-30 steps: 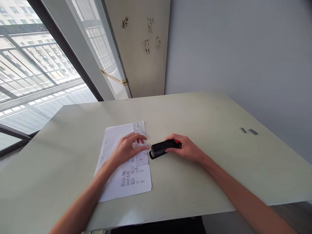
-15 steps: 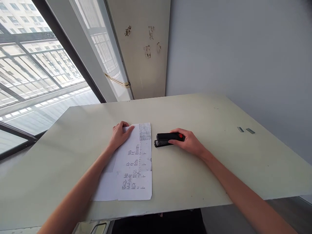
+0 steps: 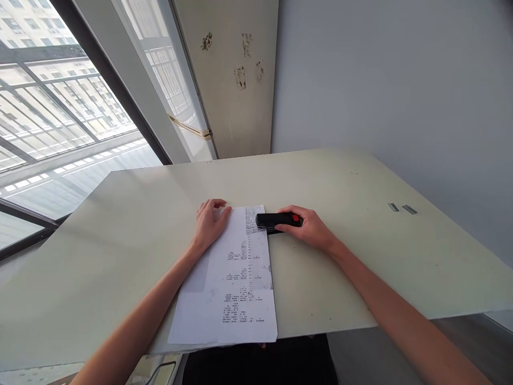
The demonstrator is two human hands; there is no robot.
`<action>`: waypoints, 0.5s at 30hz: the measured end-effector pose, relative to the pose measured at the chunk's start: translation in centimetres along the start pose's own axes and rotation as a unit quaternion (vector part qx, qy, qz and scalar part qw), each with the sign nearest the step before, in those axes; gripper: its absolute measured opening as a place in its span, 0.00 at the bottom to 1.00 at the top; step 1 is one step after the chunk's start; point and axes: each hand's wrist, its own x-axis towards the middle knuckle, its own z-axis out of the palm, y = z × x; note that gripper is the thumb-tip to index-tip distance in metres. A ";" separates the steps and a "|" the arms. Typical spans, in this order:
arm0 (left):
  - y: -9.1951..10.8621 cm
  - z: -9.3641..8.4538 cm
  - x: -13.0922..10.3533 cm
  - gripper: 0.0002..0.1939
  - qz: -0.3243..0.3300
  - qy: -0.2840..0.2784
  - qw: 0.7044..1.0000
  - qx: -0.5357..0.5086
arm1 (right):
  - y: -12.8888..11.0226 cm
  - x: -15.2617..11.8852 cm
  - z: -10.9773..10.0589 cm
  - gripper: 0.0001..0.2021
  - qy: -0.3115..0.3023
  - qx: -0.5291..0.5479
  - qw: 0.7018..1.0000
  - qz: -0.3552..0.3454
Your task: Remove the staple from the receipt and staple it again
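Note:
White printed sheets of paper [image 3: 240, 299] lie on the table, their near edge at the table's front edge. My left hand [image 3: 210, 224] grips them at the far left corner, thumb on top and fingers around the far edge. A black stapler [image 3: 272, 220] with a red patch is in my right hand [image 3: 312, 230], its fingers wrapped around the back end. The stapler's front reaches over the right edge of the paper near the far corner. Its lower jaw is hidden under the sheets there.
Two small strips of staples [image 3: 409, 209] lie on the pale table [image 3: 336, 278] at the right. A grey wall [image 3: 380, 80] stands behind, beside a cabinet-like panel [image 3: 244, 123] with worn marks. At the left is a large window [image 3: 60, 107].
My left hand has slid the paper to the right and slightly toward me. The paper's right edge has come between the stapler's jaws, while the stapler has stayed nearly in place.

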 end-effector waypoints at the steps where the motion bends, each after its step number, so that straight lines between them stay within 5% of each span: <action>1: 0.2 -0.1 -0.2 0.13 0.004 0.013 1.000 -0.001 | 0.0 0.0 -0.1 0.19 -0.001 -0.002 1.000 0.002; 4: 0.7 -0.9 -1.2 0.11 0.071 0.002 0.997 -0.010 | -0.2 0.0 -0.3 0.19 -0.005 -0.011 1.000 0.013; 8: 1.5 -1.9 -3.4 0.11 0.215 -0.104 0.971 -0.015 | -0.4 -0.2 -0.7 0.20 -0.008 -0.027 0.999 0.030; 15: 2.4 -1.9 -6.2 0.13 0.241 -0.198 0.949 -0.044 | -0.8 -0.5 -0.9 0.24 -0.026 -0.081 0.995 0.047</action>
